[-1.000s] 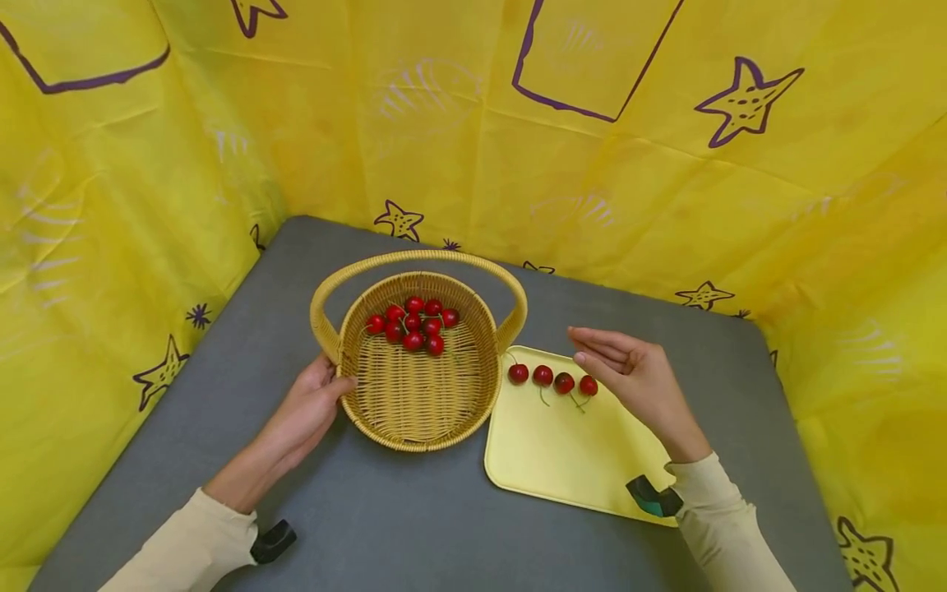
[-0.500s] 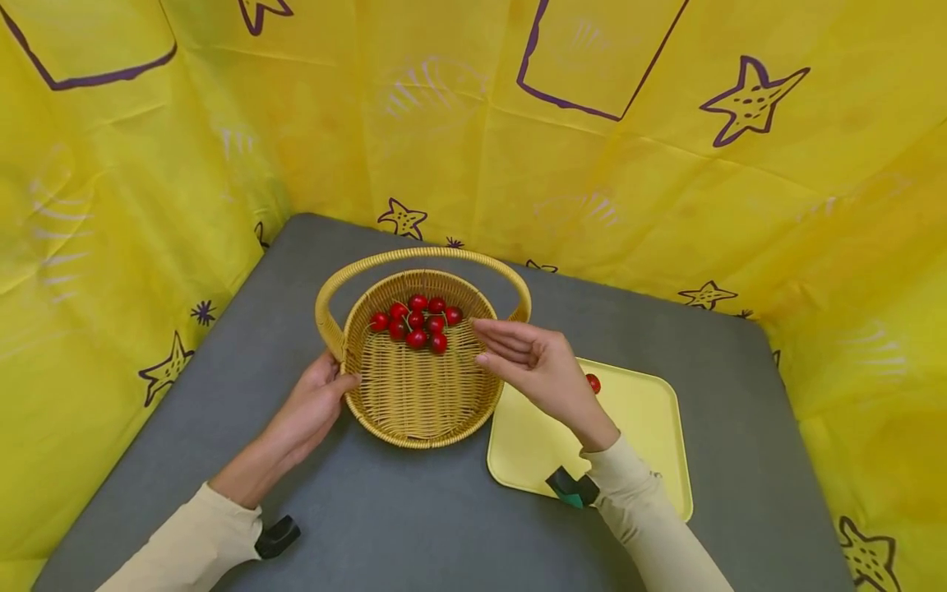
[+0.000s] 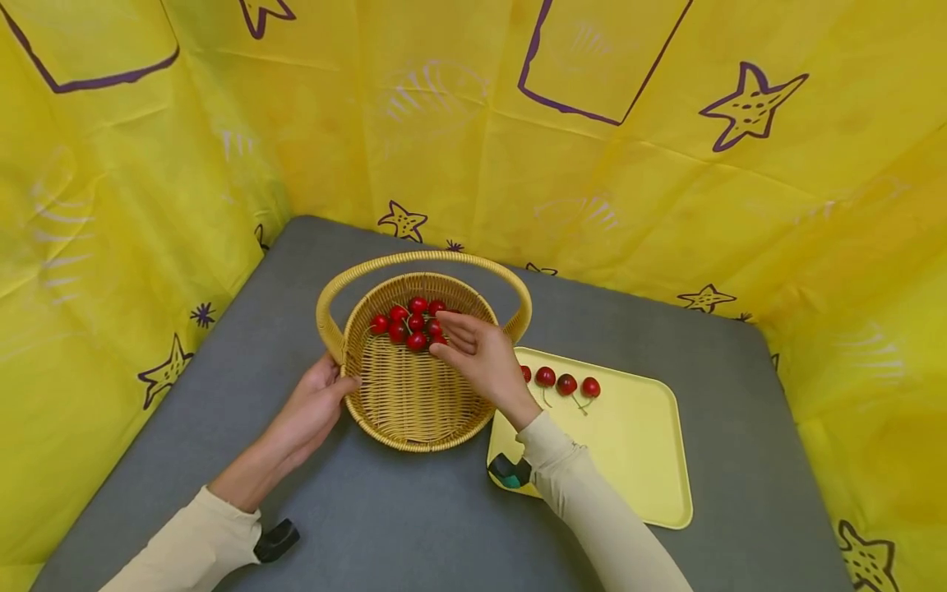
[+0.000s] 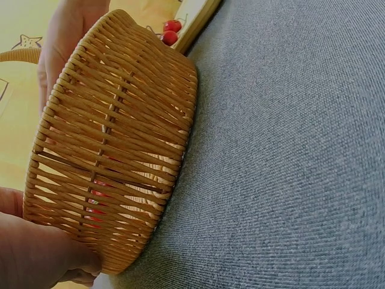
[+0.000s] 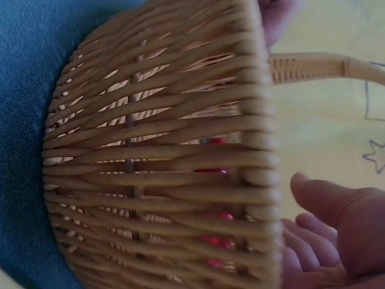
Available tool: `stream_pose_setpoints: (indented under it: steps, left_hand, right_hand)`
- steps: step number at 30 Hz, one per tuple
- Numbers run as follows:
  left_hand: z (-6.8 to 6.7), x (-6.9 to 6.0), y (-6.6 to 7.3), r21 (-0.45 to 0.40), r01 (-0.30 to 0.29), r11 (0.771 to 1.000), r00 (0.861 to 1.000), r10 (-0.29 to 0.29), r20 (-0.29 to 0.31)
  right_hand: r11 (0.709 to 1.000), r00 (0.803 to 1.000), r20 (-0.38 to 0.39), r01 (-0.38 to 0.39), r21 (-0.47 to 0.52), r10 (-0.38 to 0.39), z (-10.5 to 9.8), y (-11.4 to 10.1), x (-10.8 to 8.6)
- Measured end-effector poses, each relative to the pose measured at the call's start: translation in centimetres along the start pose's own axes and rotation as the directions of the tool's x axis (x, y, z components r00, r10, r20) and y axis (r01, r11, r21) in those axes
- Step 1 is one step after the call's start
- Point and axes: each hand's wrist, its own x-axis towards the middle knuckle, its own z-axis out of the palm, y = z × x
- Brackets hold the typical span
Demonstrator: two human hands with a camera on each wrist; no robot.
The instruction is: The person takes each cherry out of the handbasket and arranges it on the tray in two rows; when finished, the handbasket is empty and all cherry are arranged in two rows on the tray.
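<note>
A round woven wicker basket (image 3: 414,403) with a tall arched handle stands on the grey table, with several red cherries (image 3: 416,340) clustered at its far side. My left hand (image 3: 314,403) grips the basket's left rim, thumb over the edge. Over the basket's right side reaches my right hand (image 3: 481,362), its fingertips beside the cherries and partly covering them. In the right wrist view, the right hand (image 5: 337,235) has thumb and fingers apart, and no cherry shows between them. Right of the basket lies a pale yellow tray (image 3: 621,460) with a row of several stemmed cherries (image 3: 566,385).
The grey cloth-covered table (image 3: 370,526) runs back to a yellow curtain (image 3: 629,189) with purple drawings on it. The basket handle (image 3: 422,256) arches behind the bowl. My right forearm passes over the tray's left part.
My right hand has moved left from above the tray to the cherries inside the basket. The left hand keeps its grip on the rim, and the tray's cherries stay in their row.
</note>
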Motion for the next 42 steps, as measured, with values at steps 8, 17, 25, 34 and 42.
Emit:
stream_pose_setpoints:
  steps: [8, 17, 25, 34, 42]
  left_hand:
    - [0.0, 0.0, -0.1, -0.001, -0.006, 1.000, 1.000, 0.006, -0.008]
    - [0.0, 0.0, 0.0, -0.004, -0.013, 1.000, 1.000, 0.013, -0.012]
    - [0.1, 0.0, -0.1, -0.001, -0.012, 1.000, 1.000, 0.012, -0.019]
    - [0.2, 0.2, -0.2, -0.002, -0.027, 1.000, 0.999, 0.027, -0.032]
    - [0.1, 0.1, -0.2, -0.001, -0.024, 1.000, 0.999, 0.023, -0.025]
  right_hand:
    - [0.999, 0.997, 0.071, -0.021, -0.049, 0.024, 1.1, 0.8, 1.4]
    - [0.995, 0.991, 0.132, -0.021, -0.093, 0.033, 2.0, 1.5, 2.8]
    - [0.988, 0.990, 0.132, -0.029, -0.154, 0.049, 2.8, 1.9, 3.1]
    - [0.981, 0.989, 0.131, -0.039, -0.189, 0.064, 2.9, 2.2, 3.2]
    - [0.970, 0.983, 0.161, -0.044, -0.238, 0.084, 3.2, 2.5, 3.4]
